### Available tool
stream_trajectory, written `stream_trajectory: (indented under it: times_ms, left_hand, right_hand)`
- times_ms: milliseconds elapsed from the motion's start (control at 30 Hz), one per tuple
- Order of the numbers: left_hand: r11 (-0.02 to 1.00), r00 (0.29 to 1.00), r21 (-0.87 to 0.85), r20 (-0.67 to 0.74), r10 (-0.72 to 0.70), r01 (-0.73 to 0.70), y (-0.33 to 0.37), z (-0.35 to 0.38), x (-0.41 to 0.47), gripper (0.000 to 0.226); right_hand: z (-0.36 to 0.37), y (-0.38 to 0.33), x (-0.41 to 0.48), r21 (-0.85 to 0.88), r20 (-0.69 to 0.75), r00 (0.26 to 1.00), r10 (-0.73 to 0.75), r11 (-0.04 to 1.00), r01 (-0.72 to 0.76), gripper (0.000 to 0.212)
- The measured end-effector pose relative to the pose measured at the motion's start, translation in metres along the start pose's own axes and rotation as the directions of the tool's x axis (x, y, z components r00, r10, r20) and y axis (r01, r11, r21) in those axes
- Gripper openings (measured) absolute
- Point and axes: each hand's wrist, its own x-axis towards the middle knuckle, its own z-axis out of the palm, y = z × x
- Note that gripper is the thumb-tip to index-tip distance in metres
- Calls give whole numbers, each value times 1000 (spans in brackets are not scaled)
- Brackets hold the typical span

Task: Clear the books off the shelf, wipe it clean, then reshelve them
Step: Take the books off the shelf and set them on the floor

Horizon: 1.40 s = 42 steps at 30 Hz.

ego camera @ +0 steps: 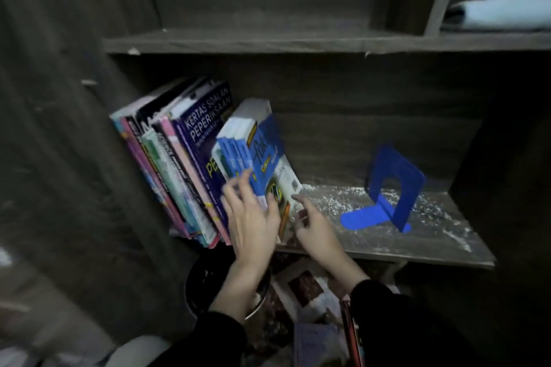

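Head view: dark wood bookcase, dim light, some motion blur. Shelf (417,250) board is dusty, white specks across its bare right part. Books (179,158) stand in a row at the left end of it, all leaning left against the side wall. Rightmost is a blue book (265,155), tilted like the rest. Blue bookend (387,191) stands on the right part, well apart from the row, base tab pointing left. Upper shelf (268,42) is above; in its right compartment lies a pale folded cloth (501,12). Below the shelf, clutter and a dark round bin (196,286), details unclear.

Left hand (253,217): fingers spread over the near spines of the blue book and its neighbours, seems to be pressing or gripping them; blur hides whether it's closed round anything. Right hand (316,226): loosely open, fingertips at the lower right corner of the blue book, just above the board. Both sleeves dark.
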Motion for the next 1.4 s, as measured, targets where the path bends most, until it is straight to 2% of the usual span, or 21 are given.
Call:
stream_trajectory:
  times_ms: [67, 100, 233, 333, 533, 633, 733, 867, 967, 1033, 1067, 1133, 1167, 1233, 1367, 1400]
  left_hand:
    - [997, 996, 73, -86, -7, 13, -3, -8, 23, 72]
    - [996, 997, 83, -68, -25, 31, 1, -15, 37, 80]
    - [993, 984, 49, 134, -114, 109, 13, -24, 63, 93]
    - [984, 963, 88, 210, -171, 155, 12, -17, 73, 87]
    - [979, 982, 184, 150, -117, 88, 10, -5, 71, 66]
    - [987, 985, 142, 146, -96, 75, 13, -3, 69, 60]
    - [996, 988, 35, 128, -86, 82, 16, -7, 64, 56]
    - [992, 995, -124, 98, -3, 16, 22, -24, 49, 56]
    - [983, 995, -183, 95, -12, 29, 31, -47, 44, 56]
    - [943, 986, -321, 159, -44, 94, 41, -67, 41, 54]
    - [905, 978, -402, 197, -65, 141, 46, -78, 39, 53]
    - [816, 963, -532, 246, -108, 227, 55, -95, 33, 51]
    - [764, 954, -582, 263, -146, 277, 58, -103, 30, 50]
    - [638, 913, -655, 319, -253, 405, 62, -115, 22, 43]
    - [460, 765, -612, 494, -414, 644, 45, -123, -1, 30]
    - [444, 725, -574, 531, -438, 688, 38, -120, -8, 28]
  right_hand:
    - [-2, -25, 4, -27, 50, 997, -57, 998, 58, 72]
    - [-1, -33, 6, -35, 102, 992, -71, 997, 75, 79]
    - [11, -49, 10, -73, 243, 964, -107, 989, 128, 90]
    - [18, -47, 9, -46, 267, 959, -99, 992, 115, 91]
    - [23, -36, 8, -45, 244, 960, -138, 987, 154, 99]
    - [22, -30, 9, -19, 245, 957, -154, 986, 164, 100]
    - [21, -24, 10, -62, 229, 961, -153, 983, 171, 101]
    - [14, -16, 11, 95, 260, 956, -136, 989, 115, 99]
    - [-5, -18, 9, 422, 316, 944, -93, 905, -52, 92]
    - [-24, -15, 8, 568, 346, 935, -83, 811, -138, 86]
    - [-31, -11, 8, 594, 363, 928, -80, 787, -165, 90]
    - [-42, 1, 6, 626, 405, 914, -35, 739, -249, 115]
    - [-47, 2, 1, 657, 446, 895, -12, 683, -318, 122]
    - [-55, 11, -13, 672, 515, 857, 11, 616, -412, 123]
    - [-65, 40, -58, 630, 638, 766, 87, 513, -583, 106]
    - [-64, 53, -68, 614, 675, 733, 79, 490, -618, 111]
